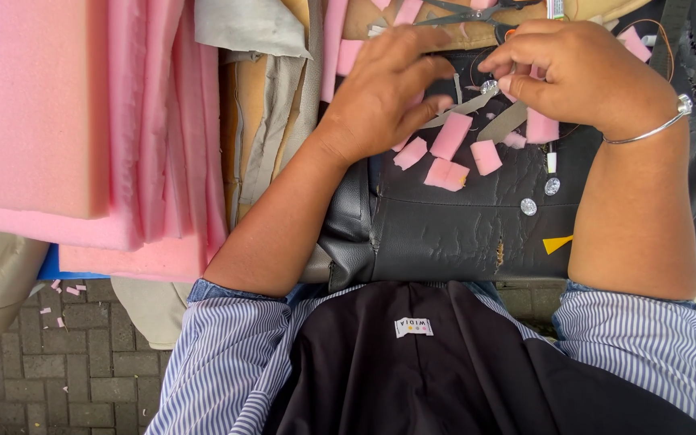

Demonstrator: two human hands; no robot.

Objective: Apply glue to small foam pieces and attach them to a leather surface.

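Several thick pink foam sheets [82,121] are stacked at the left. Beside them the left hand [384,89] lies flat, fingers spread, on the black leather cover [445,229], touching small pink foam scraps [451,135]. Further right, the right hand [582,72] pinches its fingertips around a small silver button [489,86].

On the cracked black leather seat cover [445,229] you have at least six small cut pink foam pieces [446,173], two round silver buttons [528,206] and one yellow triangular scrap [557,243]; left of it, several stacked pink foam sheets [34,105].
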